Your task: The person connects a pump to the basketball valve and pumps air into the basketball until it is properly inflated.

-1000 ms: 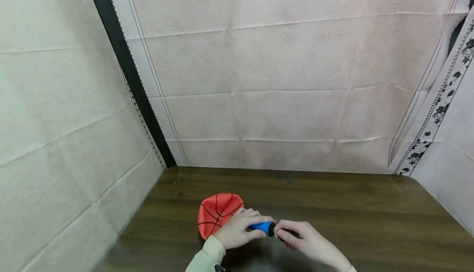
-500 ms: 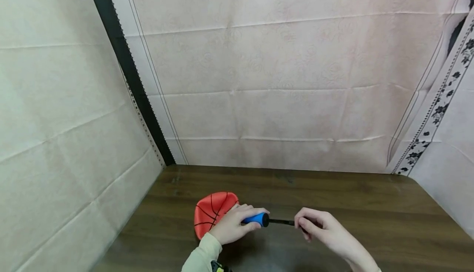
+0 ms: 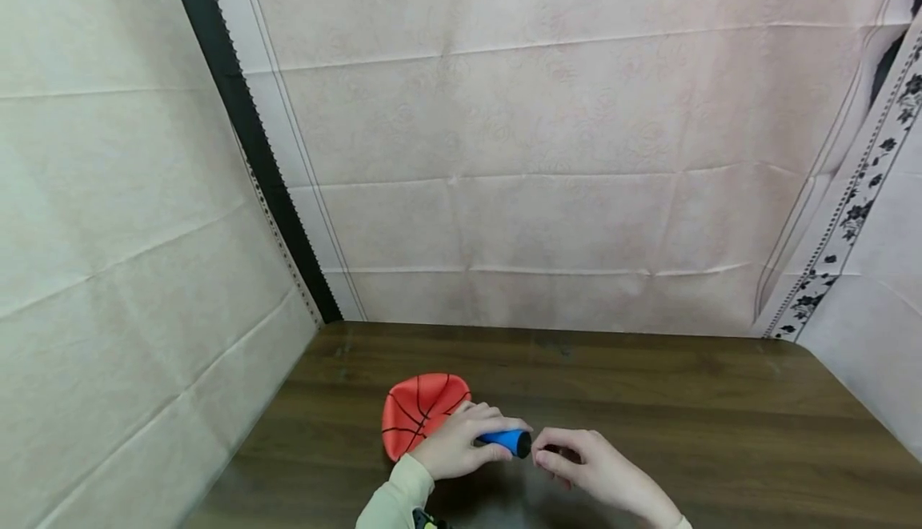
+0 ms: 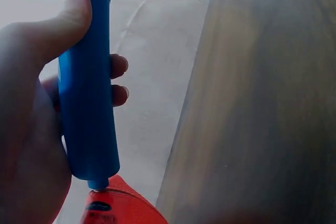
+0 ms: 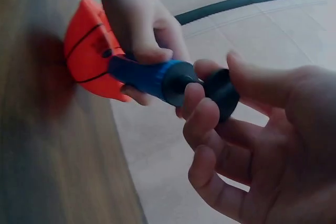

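My left hand (image 3: 464,445) grips the blue barrel of a small hand pump (image 4: 89,93), thumb near its top end. The pump's narrow tip meets a partly deflated orange-red ball (image 3: 421,413) with black basketball lines, beside a dark oval mark. Thumb and fingers of my right hand (image 5: 262,129) pinch the pump's round black handle (image 5: 223,95). In the right wrist view that handle sits close to the barrel's black end cap, with little of the rod showing. My left hand hides part of the ball in the head view.
Under the hands is a dark brown wooden table (image 3: 648,401). Pale creased cloth (image 3: 547,233) hangs behind it and along both sides. A black strip (image 3: 252,137) runs down the left corner, a floral border (image 3: 857,201) down the right.
My right hand drew the pump's handle out to the right, baring the black rod, then pushed it back in toward the barrel. The left hand and ball shifted slightly left and back.
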Demonstrator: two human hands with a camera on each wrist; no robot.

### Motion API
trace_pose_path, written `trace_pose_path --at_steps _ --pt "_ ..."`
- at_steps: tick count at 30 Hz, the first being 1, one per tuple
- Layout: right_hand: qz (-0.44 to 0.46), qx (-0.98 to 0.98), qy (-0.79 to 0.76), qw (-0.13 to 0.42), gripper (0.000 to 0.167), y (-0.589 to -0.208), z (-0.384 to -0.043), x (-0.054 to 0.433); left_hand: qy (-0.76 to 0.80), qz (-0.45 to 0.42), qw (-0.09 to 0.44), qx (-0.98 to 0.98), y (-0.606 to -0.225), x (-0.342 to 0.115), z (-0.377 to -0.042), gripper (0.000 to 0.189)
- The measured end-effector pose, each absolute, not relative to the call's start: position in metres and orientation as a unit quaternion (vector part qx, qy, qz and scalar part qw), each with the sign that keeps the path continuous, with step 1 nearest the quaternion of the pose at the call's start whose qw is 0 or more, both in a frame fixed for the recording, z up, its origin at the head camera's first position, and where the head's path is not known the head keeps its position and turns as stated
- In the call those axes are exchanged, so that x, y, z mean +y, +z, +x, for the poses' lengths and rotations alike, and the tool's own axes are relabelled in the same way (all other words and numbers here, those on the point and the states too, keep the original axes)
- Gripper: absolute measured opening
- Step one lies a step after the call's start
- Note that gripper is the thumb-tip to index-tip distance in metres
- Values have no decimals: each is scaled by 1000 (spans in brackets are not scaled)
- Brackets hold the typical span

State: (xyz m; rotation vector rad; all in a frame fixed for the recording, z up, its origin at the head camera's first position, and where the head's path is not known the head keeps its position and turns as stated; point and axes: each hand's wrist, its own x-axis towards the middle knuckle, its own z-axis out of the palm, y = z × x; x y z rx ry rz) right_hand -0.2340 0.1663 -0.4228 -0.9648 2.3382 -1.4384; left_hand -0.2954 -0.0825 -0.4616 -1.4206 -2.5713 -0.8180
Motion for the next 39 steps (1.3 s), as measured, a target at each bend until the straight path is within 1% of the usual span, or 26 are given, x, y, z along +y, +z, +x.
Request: trace_pose_path --at_steps 4,9,11,14,16,19,22,26,29,36,39 --pt "-333 788 -503 124 17 -411 -230 177 -280 -442 26 -852 -458 -91 -296 38" --pt "-361 785 -499 61 14 -398 -224 197 -283 -408 28 -868 -455 -97 -296 38" --pt "-374 776 -505 51 16 -396 -223 202 -282 -406 32 -869 -455 -97 -295 38" --pt "-390 753 -524 79 17 -397 -225 203 -281 -405 39 -869 -457 -94 -294 39" --pt "-386 736 -544 117 17 -401 -228 199 -279 -409 44 -867 -459 -91 -293 40" --pt "-368 712 -573 173 24 -411 -233 191 -275 -421 48 -863 -463 -84 -291 40" --pt "-353 703 -585 197 30 -424 -239 182 -262 -440 56 -857 -467 -78 -289 40" --pt "-357 716 -569 191 30 -439 -242 175 -228 -462 82 -853 -470 -73 -286 40" --pt "-365 732 -546 184 27 -441 -241 175 -211 -470 94 -852 -470 -73 -285 40" --pt "-384 753 -507 170 20 -425 -237 182 -212 -474 94 -849 -459 -77 -285 41" --pt "-398 761 -489 152 19 -414 -235 187 -219 -465 84 -854 -453 -81 -287 39"
